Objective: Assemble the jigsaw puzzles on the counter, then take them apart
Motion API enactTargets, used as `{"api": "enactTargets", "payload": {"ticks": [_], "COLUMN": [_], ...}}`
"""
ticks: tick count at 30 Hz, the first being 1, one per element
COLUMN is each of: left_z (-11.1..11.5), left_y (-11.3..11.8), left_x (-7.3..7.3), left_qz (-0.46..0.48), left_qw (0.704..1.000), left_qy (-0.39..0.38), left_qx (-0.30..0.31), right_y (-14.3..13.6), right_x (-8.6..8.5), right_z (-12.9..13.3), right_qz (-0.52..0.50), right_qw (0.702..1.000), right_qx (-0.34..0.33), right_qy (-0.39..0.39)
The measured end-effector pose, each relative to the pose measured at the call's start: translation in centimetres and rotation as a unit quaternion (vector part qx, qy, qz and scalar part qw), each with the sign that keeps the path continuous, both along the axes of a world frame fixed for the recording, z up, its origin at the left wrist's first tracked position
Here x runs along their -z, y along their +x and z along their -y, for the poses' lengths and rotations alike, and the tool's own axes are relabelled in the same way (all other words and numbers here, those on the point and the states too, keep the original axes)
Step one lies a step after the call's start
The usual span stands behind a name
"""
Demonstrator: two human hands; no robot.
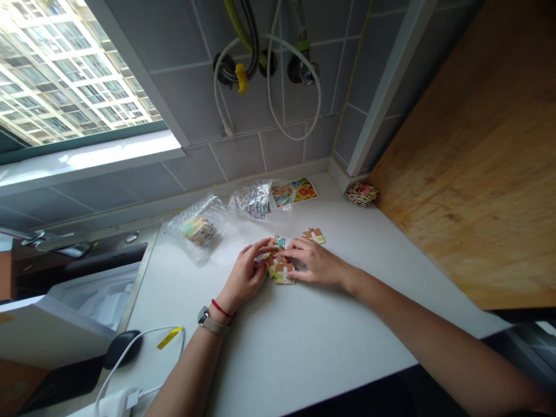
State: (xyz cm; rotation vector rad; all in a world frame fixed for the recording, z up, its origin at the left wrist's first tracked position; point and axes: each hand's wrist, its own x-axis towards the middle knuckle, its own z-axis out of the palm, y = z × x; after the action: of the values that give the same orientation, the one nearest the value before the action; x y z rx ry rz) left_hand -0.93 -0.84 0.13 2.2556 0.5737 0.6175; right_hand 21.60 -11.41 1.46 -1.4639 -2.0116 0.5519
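A small cluster of jigsaw puzzle pieces (284,273) in brown, yellow-green and white lies on the white countertop between my hands. My left hand (248,272) curls at the cluster's left side, its thumb and fingers closed on pieces at the edge. From the right, my right hand (316,262) grips the cluster with bent fingers, which partly cover it. A blue-marked puzzle piece (280,244) shows between the fingertips at the top. Just beyond my right hand rests a brown and yellow loose puzzle piece (314,234).
Behind my hands lie a clear bag of puzzle pieces (197,230), a crumpled plastic bag (254,200) and a colourful picture card (305,189). A stack of pieces (362,194) sits by the wooden panel (456,174). At left are a sink (150,237), a black mouse (124,349) and a white cable (150,331).
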Motion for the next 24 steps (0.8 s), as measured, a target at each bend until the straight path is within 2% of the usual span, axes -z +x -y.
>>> {"api": "enactTargets", "payload": {"ticks": [6,11,15,19,24], "left_z": [-0.4,-0.7,-0.6,-0.5,-0.8], "left_y": [-0.1,-0.3,-0.4,-0.3,-0.2], "left_x": [0.3,0.2,0.0,0.4,1.2], "left_qz": [-0.031,-0.053,-0.082,-0.089,-0.073], "left_qw": [0.998,0.994,0.989,0.985,0.985], "left_qy": [0.059,0.095,0.123,0.146,0.149], "left_qx": [0.01,0.028,0.015,-0.013,-0.048], "right_y": [1.1,1.3,0.2,-0.9,-0.4], "right_x": [-0.7,-1.7,-1.3,-0.8,-0.9], "right_z": [0.2,0.7,0.7,0.7,0.8], "right_qz": [0.031,0.006,-0.022,0.009,0.047], "right_qw": [0.996,0.994,0.997,0.999,0.997], "right_qx": [-0.059,-0.103,-0.075,-0.027,-0.053], "right_qy": [-0.061,-0.048,-0.014,-0.013,-0.03]}}
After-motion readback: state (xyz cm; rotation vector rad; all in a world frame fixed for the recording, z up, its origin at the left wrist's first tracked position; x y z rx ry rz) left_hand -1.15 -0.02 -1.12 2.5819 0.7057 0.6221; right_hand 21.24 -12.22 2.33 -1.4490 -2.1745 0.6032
